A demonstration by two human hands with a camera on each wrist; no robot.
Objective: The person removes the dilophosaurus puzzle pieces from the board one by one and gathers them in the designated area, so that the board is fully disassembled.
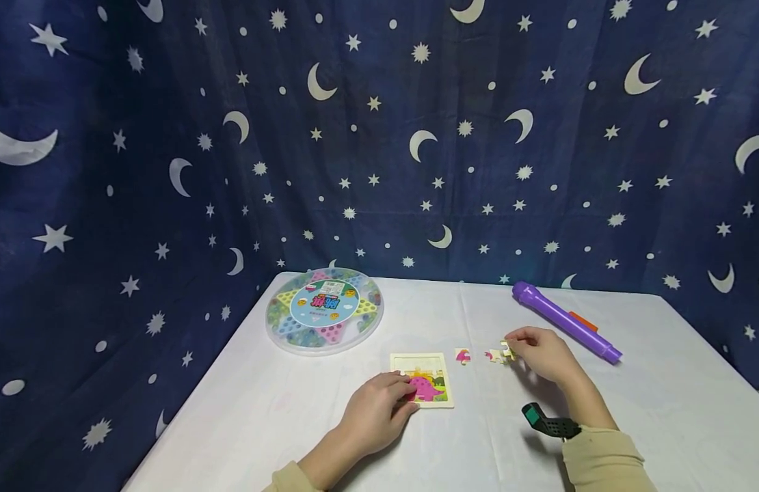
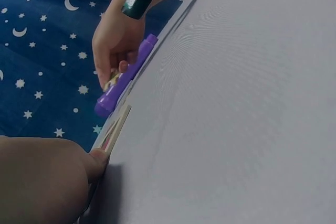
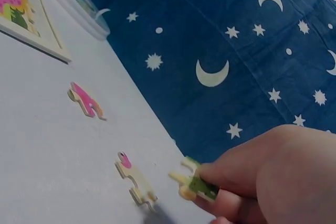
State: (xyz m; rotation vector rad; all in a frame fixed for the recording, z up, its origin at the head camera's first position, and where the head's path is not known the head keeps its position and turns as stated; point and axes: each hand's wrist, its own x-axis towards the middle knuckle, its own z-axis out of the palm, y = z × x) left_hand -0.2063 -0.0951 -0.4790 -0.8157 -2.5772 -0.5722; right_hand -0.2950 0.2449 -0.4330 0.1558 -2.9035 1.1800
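Puzzle piece (image 3: 202, 184), pinched between the thumb and fingers of my right hand (image 1: 542, 357). Its tabs point left in the right wrist view, away from my thumb and toward the eye piece (image 3: 137, 178); fingertips cover part of it, so I cannot tell its long axis. Farther left lies the pink piece (image 3: 85, 101), then the tray (image 1: 418, 363), slightly nearer my body, almost square, its bare strip on the far side. My left hand (image 1: 375, 412) is nearer the tray and grips it: thumb at its near edge, fingers over its left side.
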